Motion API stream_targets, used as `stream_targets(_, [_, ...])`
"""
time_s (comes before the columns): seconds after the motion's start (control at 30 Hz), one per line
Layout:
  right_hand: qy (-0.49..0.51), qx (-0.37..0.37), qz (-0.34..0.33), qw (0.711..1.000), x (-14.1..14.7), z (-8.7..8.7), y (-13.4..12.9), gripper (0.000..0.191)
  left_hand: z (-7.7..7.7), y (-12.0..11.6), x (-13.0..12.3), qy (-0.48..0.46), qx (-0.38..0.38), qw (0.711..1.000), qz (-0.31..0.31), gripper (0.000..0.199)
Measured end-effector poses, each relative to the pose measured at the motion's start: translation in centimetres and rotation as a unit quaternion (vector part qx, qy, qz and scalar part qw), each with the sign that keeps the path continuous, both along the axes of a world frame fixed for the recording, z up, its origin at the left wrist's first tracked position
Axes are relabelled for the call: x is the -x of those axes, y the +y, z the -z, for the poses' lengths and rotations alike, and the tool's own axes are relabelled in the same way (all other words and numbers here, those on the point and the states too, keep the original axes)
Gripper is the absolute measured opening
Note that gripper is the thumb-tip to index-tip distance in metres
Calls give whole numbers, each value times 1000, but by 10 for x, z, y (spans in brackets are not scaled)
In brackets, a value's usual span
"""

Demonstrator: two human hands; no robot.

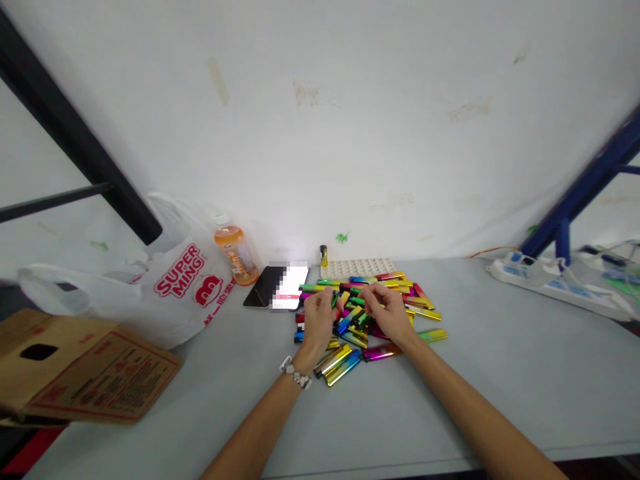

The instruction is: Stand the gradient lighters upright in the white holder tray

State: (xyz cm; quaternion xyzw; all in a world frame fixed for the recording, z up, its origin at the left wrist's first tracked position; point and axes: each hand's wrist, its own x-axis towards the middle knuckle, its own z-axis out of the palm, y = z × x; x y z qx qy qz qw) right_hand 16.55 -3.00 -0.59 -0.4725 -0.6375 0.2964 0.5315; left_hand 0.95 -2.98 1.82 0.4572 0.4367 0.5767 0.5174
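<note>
White grid tray [360,269] lies behind heaped lighters [349,321].

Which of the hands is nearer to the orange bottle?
Left. The left hand is right of the orange bottle, over the colourful pile; the right hand is farther right.

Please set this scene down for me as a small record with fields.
left hand: left hand, fingers bent at the pile; grip unclear
right hand: right hand, fingers bent at the pile; grip unclear
pile: shiny multicoloured lighters, lying at various angles
behind pile: white tray, one upright lighter at its left end
left side: flat screen device, orange drink bottle, plastic bag, cardboard box
right side: white power strip
left wrist: bracelet
</note>
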Motion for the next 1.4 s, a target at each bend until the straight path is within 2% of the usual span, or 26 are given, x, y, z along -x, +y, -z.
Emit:
stream_targets(0.33, [-1,2,-8,1000,1,-2,-2,35,9,1,-3,13,9,1000,1,54])
stream_targets(0.6, [3,15,-12,1000,2,-1,-2,38,8,0,-2,29,13,999,11,52])
stream_targets(0.8, [-4,8,-4,1000,3,-3,-5,35,9,-2,0,28,15,999,26,59])
stream_targets(0.97, [9,-5,-56,998,8,-12,-10,31,9,-5,0,-1,10,999,50,64])
stream_targets(1.17, [-13,2,-112,994,17,-21,-12,26,23,-7,1,40,8,999,22,59])
stream_targets(1.3, [-16,20,-136,990,15,-30,-4,22,21,-6,2,54,-9,998,35,59])
stream_targets(1.4, [-23,-2,-135,991,13,-41,16,23,16,-2,6,114,-71,990,-32,46])
